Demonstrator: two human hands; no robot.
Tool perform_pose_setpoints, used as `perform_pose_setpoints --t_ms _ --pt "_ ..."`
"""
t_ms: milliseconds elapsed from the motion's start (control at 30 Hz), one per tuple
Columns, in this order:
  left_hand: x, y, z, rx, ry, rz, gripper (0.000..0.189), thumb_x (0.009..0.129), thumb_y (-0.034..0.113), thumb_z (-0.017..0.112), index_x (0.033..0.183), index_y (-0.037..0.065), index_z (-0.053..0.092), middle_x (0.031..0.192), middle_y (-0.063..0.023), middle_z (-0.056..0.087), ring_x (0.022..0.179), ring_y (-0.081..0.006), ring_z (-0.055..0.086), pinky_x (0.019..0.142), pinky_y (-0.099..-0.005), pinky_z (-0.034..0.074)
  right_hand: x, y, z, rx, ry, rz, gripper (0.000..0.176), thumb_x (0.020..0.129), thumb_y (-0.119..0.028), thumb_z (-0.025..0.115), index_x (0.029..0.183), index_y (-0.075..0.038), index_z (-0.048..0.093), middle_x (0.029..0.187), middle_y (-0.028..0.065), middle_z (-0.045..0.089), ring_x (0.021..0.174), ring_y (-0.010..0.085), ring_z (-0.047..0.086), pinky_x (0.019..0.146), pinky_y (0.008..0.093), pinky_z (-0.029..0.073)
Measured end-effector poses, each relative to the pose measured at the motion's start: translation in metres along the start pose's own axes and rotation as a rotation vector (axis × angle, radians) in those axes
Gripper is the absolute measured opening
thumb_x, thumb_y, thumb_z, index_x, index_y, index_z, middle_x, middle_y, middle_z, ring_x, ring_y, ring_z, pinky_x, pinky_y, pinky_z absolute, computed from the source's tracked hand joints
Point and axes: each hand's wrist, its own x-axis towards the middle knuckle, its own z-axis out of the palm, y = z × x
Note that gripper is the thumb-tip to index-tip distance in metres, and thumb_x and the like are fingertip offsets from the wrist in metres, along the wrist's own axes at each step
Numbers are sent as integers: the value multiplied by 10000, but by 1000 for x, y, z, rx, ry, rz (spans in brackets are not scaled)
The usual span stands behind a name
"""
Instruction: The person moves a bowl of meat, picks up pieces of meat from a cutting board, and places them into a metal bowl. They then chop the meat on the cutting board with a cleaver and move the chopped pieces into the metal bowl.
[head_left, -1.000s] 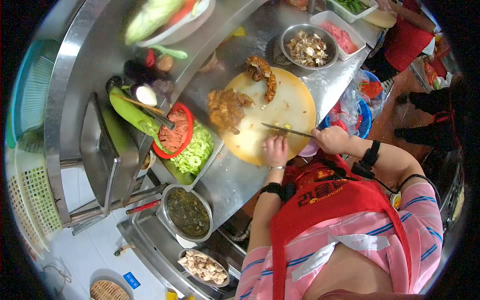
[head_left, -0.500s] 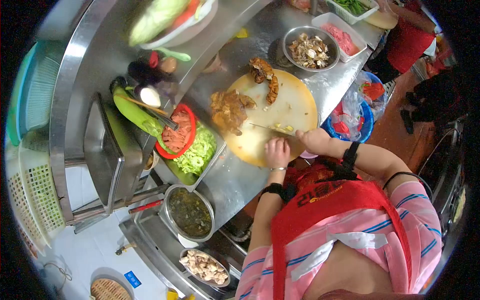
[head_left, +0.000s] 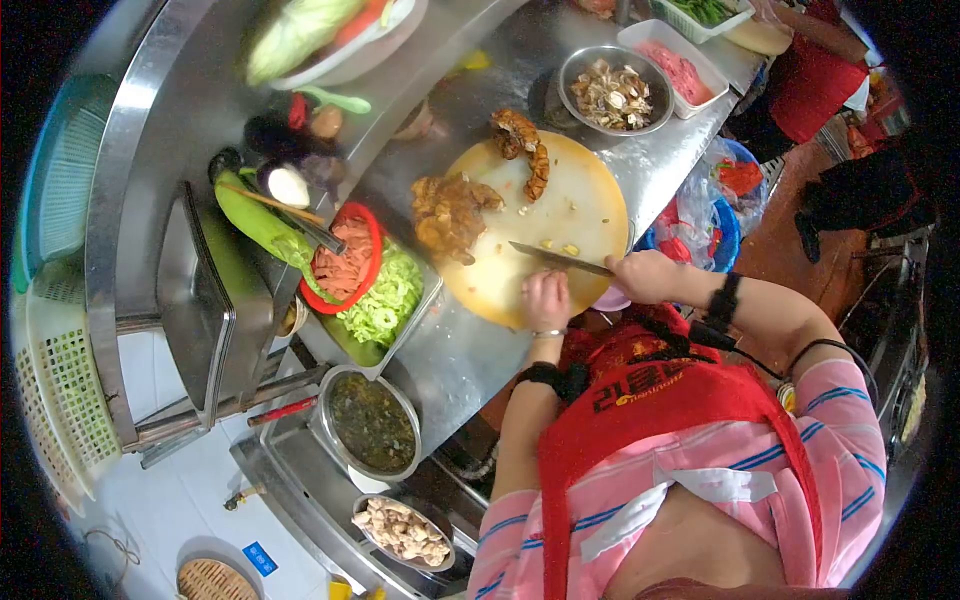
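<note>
My right hand (head_left: pixel 640 276) is wrapped round the handle of a kitchen knife (head_left: pixel 556 257), whose blade reaches left across a round, yellowish cutting board (head_left: pixel 590 215). Close below the blade, my left hand (head_left: pixel 547 301) rests at the board's near edge with its fingers curled; anything under them is hidden. Small yellowish bits (head_left: pixel 569 249) lie just beyond the blade. A brown, lumpy piece of food (head_left: pixel 450 215) sits at the board's left edge. Toward the far side lies a dark brown, ridged piece of food (head_left: pixel 537 172).
Left of the board stand a tray of chopped lettuce (head_left: pixel 385 300) and a red-rimmed bowl of pink slices (head_left: pixel 343 258). A steel bowl of mushroom pieces (head_left: pixel 617 95) is behind. Nearer is a bowl of dark liquid (head_left: pixel 375 422). Another person (head_left: pixel 815 75) stands at upper right.
The knife's blade now shows more clearly, angled just above my left hand, and my right hand has shifted slightly. The whole view has drifted a little; the food pieces keep their places on the board.
</note>
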Motion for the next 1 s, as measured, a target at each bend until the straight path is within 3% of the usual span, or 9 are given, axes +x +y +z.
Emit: perform_pose_setpoints --t_ms 67,133,267,333,467,567,767,833,1000 --pt "1 0 1 8 -11 2 82 720 71 638 753 41 569 805 -93 527 765 -265 529 688 -376 437 19 -1 22 -13 188 -111 198 743 -127 524 878 9 473 572 168 573 526 322 592 459 415 461" --pt "-1 -1 1 6 -9 -18 80 725 82 642 747 47 573 790 -89 528 764 -264 530 686 -369 439 27 -6 24 -39 214 -131 201 725 -109 517 888 0 472 604 172 586 555 317 603 463 409 462" --pt "0 3 -1 42 15 -20 90 724 95 653 763 52 585 810 -82 545 791 -266 536 705 -363 442 17 -8 11 -29 214 -95 199 760 -142 499 910 -17 466 605 171 584 543 327 592 473 416 462" --pt "-1 5 -6 35 68 -118 117 721 115 667 792 54 597 852 -79 562 828 -268 540 734 -361 445 10 -5 6 32 162 -19 193 789 -163 486 912 -16 462 574 172 570 516 339 578 469 426 458" --pt "-10 0 -11 68 93 -158 119 719 129 674 798 77 602 864 -75 571 810 -259 560 704 -350 463 -8 -3 -2 2 138 22 249 739 -125 507 963 -25 462 606 161 584 551 330 592 474 427 460" --pt "-11 -1 -7 57 66 -195 158 707 138 685 809 48 605 877 -75 568 858 -262 540 753 -359 447 -10 -1 -5 -8 66 -41 218 739 -117 502 932 -18 476 623 167 588 567 327 598 482 432 463" --pt "-15 -4 -2 56 53 -140 127 701 114 680 772 37 609 862 -79 570 802 -266 553 705 -350 464 4 -11 7 -22 10 -12 238 726 -108 510 939 -5 488 638 155 601 574 313 609 484 419 471" --pt "-11 -5 -2 51 60 -127 117 701 106 676 758 30 608 856 -83 572 781 -267 556 693 -353 466 24 -17 25 -71 126 -40 247 727 -107 508 942 13 486 650 156 608 592 305 617 492 408 475" --pt "-9 0 -8 23 49 -165 99 709 93 668 757 33 606 862 -91 574 798 -267 553 699 -349 464 27 -13 21 -87 139 -39 242 753 -152 503 935 7 484 664 165 611 604 304 620 506 402 481"
